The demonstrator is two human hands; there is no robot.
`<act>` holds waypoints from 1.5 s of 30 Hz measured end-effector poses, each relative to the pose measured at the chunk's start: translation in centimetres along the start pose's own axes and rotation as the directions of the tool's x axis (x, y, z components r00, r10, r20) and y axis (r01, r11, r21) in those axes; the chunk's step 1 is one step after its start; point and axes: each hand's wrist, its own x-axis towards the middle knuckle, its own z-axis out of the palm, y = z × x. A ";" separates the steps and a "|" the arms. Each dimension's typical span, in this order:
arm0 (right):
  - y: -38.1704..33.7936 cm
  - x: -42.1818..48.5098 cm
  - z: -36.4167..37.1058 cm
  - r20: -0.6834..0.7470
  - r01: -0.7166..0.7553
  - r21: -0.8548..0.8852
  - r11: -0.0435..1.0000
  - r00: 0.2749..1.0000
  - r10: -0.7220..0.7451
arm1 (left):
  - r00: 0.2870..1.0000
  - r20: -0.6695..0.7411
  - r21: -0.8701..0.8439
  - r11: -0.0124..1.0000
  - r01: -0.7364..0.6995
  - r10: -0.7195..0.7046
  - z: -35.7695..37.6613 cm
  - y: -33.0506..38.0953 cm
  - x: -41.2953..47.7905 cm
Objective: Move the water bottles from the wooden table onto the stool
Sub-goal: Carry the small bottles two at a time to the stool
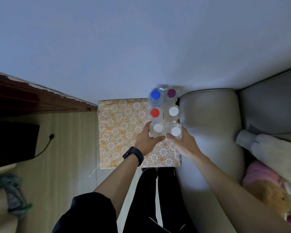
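Bottles (154,112): six, upright, packed two by three along the stool's right side, likely to brace each other.
Left hand (145,140): wrapped round the left bottle (158,128) of the near pair.
Right hand (183,143): wrapped round the right bottle (175,131), probably squaring the pair.
Stool (121,132): floral cover, just beside the sofa (208,123).
Table (32,98): left, well apart.
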 end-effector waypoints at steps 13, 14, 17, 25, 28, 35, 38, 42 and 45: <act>-0.8 0.8 -0.2 0.000 -0.029 0.040 0.999 1.000 0.029 | 1.000 0.010 0.052 0.999 -0.008 0.008 -0.5 0.2 1.3; -0.8 0.7 0.0 0.004 -0.024 0.035 0.999 1.000 0.024 | 1.000 0.013 0.065 0.998 -0.007 0.006 -0.7 0.2 1.3; -0.7 0.5 0.3 0.009 -0.019 0.055 0.998 1.000 0.019 | 0.999 0.040 0.090 0.996 -0.018 0.014 -1.1 -0.1 1.4; -0.8 -0.2 -0.1 -0.002 -0.022 0.104 0.994 1.000 0.022 | 1.000 0.006 0.002 1.000 0.021 -0.021 0.1 0.1 0.4; -0.8 -0.3 0.1 -0.005 -0.034 0.123 0.992 0.999 0.035 | 0.999 -0.006 -0.025 0.999 0.045 -0.045 0.3 0.0 0.5; -1.3 -1.9 -0.4 0.025 -0.077 0.136 0.988 0.997 0.075 | 0.993 0.053 0.086 0.992 0.097 -0.101 -1.2 0.2 -0.7; -2.3 -4.4 -1.4 -0.007 -0.076 0.055 0.996 0.997 0.076 | 0.995 0.057 0.164 0.984 0.067 -0.077 -2.7 1.7 -2.5; -4.9 -8.9 -2.7 -0.038 -0.004 -0.209 0.978 0.999 -0.004 | 0.999 0.048 0.225 0.974 -0.017 0.007 -5.9 4.9 -6.3; -7.7 -12.5 -3.3 -0.040 0.084 -0.373 0.924 0.994 -0.107 | 0.995 0.011 0.251 0.963 -0.097 0.098 -8.9 7.3 -10.3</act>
